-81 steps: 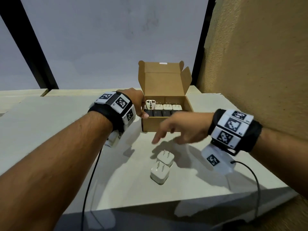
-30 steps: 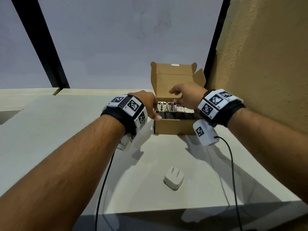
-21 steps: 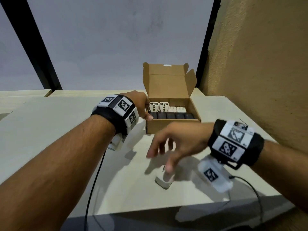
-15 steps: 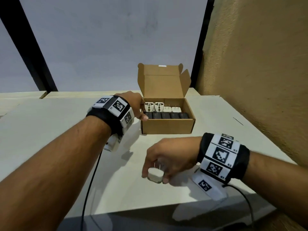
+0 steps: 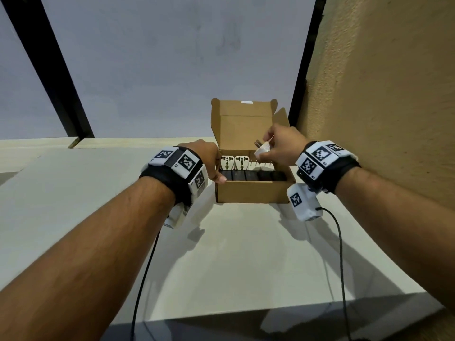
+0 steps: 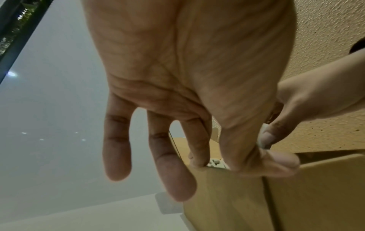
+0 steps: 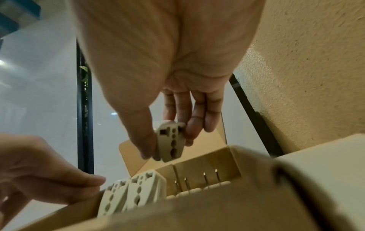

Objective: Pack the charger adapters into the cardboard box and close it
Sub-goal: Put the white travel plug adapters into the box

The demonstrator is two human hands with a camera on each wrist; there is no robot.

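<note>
The open cardboard box [image 5: 253, 191] stands at the table's far side with its lid [image 5: 246, 124] upright. Inside, white adapters [image 5: 232, 163] fill the back row and black adapters [image 5: 253, 176] the front row. My left hand [image 5: 211, 166] grips the box's left wall, thumb on the near corner; in the left wrist view the thumb [image 6: 276, 162] and a finger pinch the box [image 6: 306, 187] rim. My right hand [image 5: 278, 148] holds a white adapter [image 5: 262, 150] above the back row's right half. In the right wrist view, thumb and fingers pinch this adapter [image 7: 170, 142] over the upright prongs [image 7: 210, 178].
A rough tan wall [image 5: 381, 119] rises close to the box's right side. The white table [image 5: 234, 254] ends at a front edge near me. Black cables [image 5: 145, 267] hang from both wrists. Black window posts [image 5: 301, 77] stand behind.
My right hand has picked the last white adapter off the table near me and carried it up and forward over the box. The left hand has stayed on the box wall.
</note>
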